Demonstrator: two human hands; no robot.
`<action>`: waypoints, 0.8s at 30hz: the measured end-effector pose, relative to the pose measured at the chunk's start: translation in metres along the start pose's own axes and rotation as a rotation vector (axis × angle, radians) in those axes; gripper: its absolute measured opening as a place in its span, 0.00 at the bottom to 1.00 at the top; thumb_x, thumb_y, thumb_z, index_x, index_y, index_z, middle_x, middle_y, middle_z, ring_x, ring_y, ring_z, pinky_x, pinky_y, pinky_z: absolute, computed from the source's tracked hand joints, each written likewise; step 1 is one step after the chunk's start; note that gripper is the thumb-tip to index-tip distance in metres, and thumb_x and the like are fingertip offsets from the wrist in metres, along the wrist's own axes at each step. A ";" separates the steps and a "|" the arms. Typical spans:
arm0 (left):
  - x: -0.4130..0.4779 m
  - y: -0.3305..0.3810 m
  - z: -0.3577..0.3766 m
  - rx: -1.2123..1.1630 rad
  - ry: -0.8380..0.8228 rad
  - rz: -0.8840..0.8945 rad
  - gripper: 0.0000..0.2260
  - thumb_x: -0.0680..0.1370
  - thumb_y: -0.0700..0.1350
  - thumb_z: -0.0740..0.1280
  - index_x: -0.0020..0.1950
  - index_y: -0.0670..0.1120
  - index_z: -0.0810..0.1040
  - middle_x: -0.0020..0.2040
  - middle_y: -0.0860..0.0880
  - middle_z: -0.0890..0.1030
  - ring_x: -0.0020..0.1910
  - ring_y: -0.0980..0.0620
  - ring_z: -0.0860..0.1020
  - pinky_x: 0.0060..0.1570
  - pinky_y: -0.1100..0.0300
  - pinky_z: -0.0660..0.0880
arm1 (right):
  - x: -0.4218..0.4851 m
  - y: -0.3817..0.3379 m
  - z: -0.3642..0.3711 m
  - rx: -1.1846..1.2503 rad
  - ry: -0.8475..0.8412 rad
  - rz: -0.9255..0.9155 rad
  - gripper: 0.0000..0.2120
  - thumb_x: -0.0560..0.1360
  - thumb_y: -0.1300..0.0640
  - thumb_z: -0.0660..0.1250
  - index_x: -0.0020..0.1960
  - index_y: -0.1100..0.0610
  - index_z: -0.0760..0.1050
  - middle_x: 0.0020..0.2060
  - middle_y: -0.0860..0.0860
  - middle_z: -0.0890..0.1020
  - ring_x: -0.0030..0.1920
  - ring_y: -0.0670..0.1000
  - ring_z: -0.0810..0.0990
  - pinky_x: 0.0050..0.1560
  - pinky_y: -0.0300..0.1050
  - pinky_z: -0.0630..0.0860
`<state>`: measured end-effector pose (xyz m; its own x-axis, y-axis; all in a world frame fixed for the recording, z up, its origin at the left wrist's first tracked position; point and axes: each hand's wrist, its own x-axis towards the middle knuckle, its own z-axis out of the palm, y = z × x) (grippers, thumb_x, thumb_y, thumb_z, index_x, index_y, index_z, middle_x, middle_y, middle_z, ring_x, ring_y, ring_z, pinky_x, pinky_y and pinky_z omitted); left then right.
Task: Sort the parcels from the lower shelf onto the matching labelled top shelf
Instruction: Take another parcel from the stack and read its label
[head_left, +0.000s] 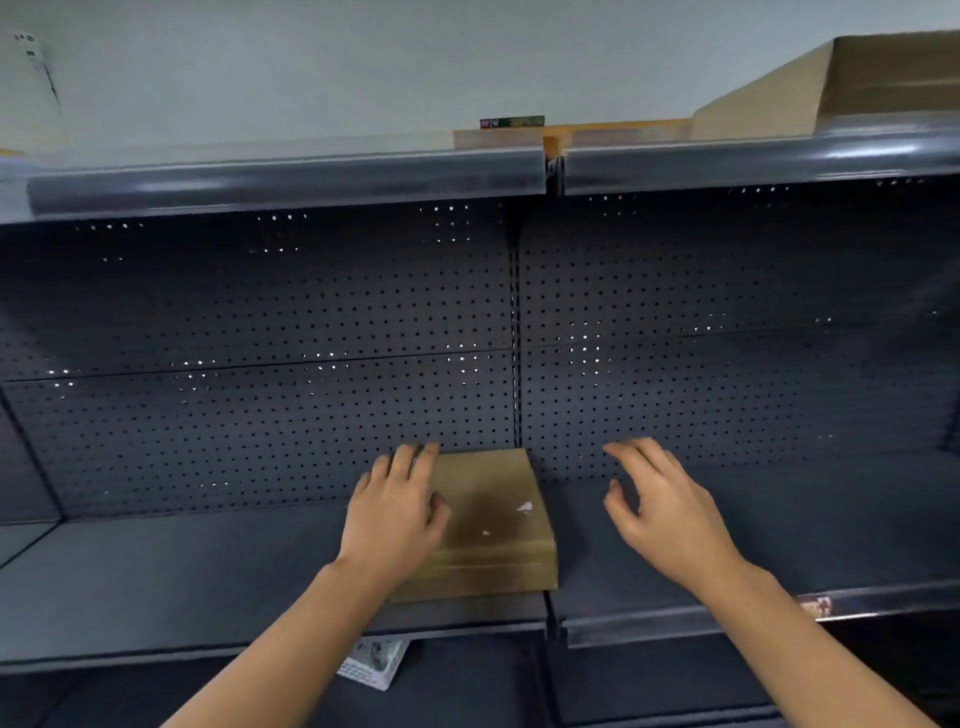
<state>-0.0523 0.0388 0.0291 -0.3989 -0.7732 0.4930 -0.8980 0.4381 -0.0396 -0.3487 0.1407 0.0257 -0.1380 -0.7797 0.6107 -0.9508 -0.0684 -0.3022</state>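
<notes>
A flat brown cardboard parcel (493, 525) lies on the dark lower shelf (182, 582), close to the centre upright. My left hand (395, 514) rests on the parcel's left side with the fingers spread along its left edge. My right hand (665, 514) hovers open to the right of the parcel, fingers apart, not touching it. The top shelf (291, 179) runs across above, and a small dark label (511, 122) stands near its middle. A large cardboard box (852, 83) sits on the top shelf at the far right.
A dark pegboard back wall (260, 338) stands behind the lower shelf. Below the shelf edge a small white printed package (371, 665) lies on a lower level. A reddish tag (815, 605) is on the right shelf's front strip.
</notes>
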 end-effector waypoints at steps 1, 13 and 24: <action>0.001 -0.005 0.005 0.001 -0.013 0.006 0.28 0.77 0.51 0.63 0.76 0.43 0.75 0.66 0.44 0.81 0.61 0.40 0.81 0.57 0.44 0.80 | 0.001 -0.002 0.007 -0.012 -0.009 0.003 0.20 0.79 0.55 0.67 0.71 0.55 0.77 0.62 0.47 0.79 0.59 0.51 0.78 0.43 0.48 0.81; -0.004 -0.037 0.080 -0.191 -0.178 -0.152 0.29 0.82 0.60 0.57 0.78 0.46 0.70 0.73 0.44 0.74 0.67 0.39 0.76 0.55 0.44 0.81 | 0.005 0.000 0.077 0.013 -0.152 0.115 0.20 0.81 0.53 0.66 0.71 0.58 0.77 0.63 0.52 0.78 0.62 0.56 0.79 0.49 0.55 0.83; 0.005 -0.053 0.113 -0.796 -0.334 -0.584 0.36 0.85 0.57 0.60 0.87 0.46 0.49 0.85 0.42 0.58 0.82 0.41 0.64 0.75 0.47 0.65 | 0.030 -0.005 0.132 0.240 -0.357 0.347 0.29 0.84 0.47 0.63 0.80 0.60 0.66 0.76 0.58 0.72 0.74 0.60 0.73 0.67 0.56 0.74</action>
<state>-0.0272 -0.0397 -0.0645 -0.0820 -0.9964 -0.0192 -0.6340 0.0373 0.7724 -0.3118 0.0352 -0.0515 -0.2898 -0.9416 0.1715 -0.7705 0.1232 -0.6255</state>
